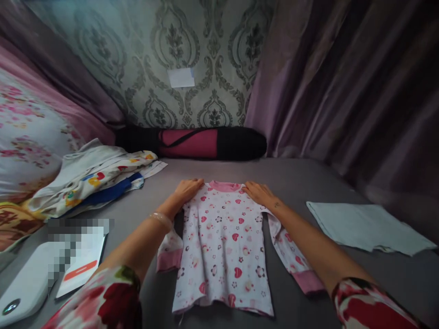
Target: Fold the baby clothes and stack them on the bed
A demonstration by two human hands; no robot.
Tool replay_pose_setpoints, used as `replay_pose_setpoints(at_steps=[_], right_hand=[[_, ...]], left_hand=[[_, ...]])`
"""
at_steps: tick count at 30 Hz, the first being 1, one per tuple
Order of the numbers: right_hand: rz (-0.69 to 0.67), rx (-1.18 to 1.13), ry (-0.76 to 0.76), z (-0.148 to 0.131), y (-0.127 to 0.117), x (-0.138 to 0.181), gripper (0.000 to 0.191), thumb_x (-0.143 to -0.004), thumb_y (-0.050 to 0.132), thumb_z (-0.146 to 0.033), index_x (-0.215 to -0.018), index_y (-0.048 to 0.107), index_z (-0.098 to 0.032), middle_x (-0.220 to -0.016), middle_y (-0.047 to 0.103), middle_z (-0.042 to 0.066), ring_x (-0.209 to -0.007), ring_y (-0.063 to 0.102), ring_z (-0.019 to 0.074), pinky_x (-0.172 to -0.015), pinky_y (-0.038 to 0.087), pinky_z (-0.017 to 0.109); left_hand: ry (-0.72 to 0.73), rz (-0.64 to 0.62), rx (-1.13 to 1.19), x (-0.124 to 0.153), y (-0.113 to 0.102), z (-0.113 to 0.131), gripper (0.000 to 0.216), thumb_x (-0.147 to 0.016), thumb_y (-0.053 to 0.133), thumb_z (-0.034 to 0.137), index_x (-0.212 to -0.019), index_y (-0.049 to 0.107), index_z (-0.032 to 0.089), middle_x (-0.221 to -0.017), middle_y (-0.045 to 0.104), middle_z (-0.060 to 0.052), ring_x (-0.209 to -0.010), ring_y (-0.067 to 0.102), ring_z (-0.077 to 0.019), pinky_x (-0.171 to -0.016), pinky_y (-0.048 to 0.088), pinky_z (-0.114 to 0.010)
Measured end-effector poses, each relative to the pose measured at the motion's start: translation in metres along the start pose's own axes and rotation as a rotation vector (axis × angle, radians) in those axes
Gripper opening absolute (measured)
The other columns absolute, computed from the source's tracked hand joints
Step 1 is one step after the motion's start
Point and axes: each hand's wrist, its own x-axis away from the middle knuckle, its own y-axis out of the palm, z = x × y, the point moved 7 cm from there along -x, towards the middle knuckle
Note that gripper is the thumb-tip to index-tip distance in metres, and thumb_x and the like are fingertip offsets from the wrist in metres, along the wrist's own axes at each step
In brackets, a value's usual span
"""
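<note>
A small white long-sleeved shirt [224, 242] with pink hearts, flowers, a pink collar and pink cuffs lies spread on the grey sheet, its collar away from me. My left hand [190, 188] is closed on the shoulder at the left of the collar. At the opposite shoulder, my right hand [259, 192] grips the fabric near the collar. Both sleeves angle outward beneath my forearms and are partly covered by them. The fingertips of each hand are only partly visible.
Loose clothes [99, 183] are heaped at the left by a floral pillow [30, 132]. Nearer are a white device [27, 283] and a white-and-orange card or packet [80, 269]. A folded pale cloth [366, 226] lies right. A black-and-maroon roll bag [192, 142] rests along the wall.
</note>
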Motion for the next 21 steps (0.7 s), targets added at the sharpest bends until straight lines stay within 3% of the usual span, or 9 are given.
replay_pose_setpoints(at_steps=[4, 9, 14, 21], right_hand=[[0.016, -0.01, 0.037, 0.009, -0.004, -0.025, 0.036, -0.1, 0.029, -0.043, -0.113, 0.054, -0.021, -0.117, 0.061, 0.012, -0.099, 0.062, 0.0241, -0.082, 0.041, 0.035], [0.053, -0.127, 0.04, 0.015, 0.005, -0.043, 0.036, -0.097, 0.038, -0.039, -0.117, 0.057, -0.018, -0.116, 0.06, 0.013, -0.106, 0.057, 0.0236, -0.087, 0.039, 0.033], [0.039, -0.283, -0.005, 0.003, 0.013, -0.061, 0.039, -0.097, 0.035, -0.038, -0.123, 0.058, -0.02, -0.122, 0.059, 0.01, -0.113, 0.052, 0.0231, -0.093, 0.036, 0.033], [0.156, -0.213, 0.059, -0.014, 0.01, -0.067, 0.032, -0.097, 0.037, -0.037, -0.107, 0.061, -0.017, -0.108, 0.061, 0.012, -0.104, 0.054, 0.024, -0.088, 0.036, 0.032]], left_hand=[[-0.049, 0.029, 0.01, -0.02, -0.006, -0.01, 0.033, -0.098, 0.028, 0.036, -0.11, 0.055, 0.022, -0.106, 0.065, -0.011, -0.089, 0.064, -0.0209, -0.072, 0.043, -0.027], [-0.089, 0.014, 0.123, -0.034, 0.002, -0.014, 0.029, -0.094, 0.038, 0.036, -0.107, 0.06, 0.022, -0.106, 0.067, -0.009, -0.093, 0.063, -0.0204, -0.072, 0.044, -0.025], [-0.079, 0.057, 0.259, -0.046, 0.007, -0.005, 0.038, -0.09, 0.044, 0.046, -0.106, 0.065, 0.019, -0.1, 0.068, -0.01, -0.092, 0.062, -0.0213, -0.076, 0.045, -0.027], [-0.062, 0.209, 0.346, -0.054, 0.01, 0.009, 0.039, -0.095, 0.037, 0.044, -0.093, 0.065, 0.018, -0.095, 0.067, -0.009, -0.089, 0.061, -0.0198, -0.079, 0.044, -0.028]])
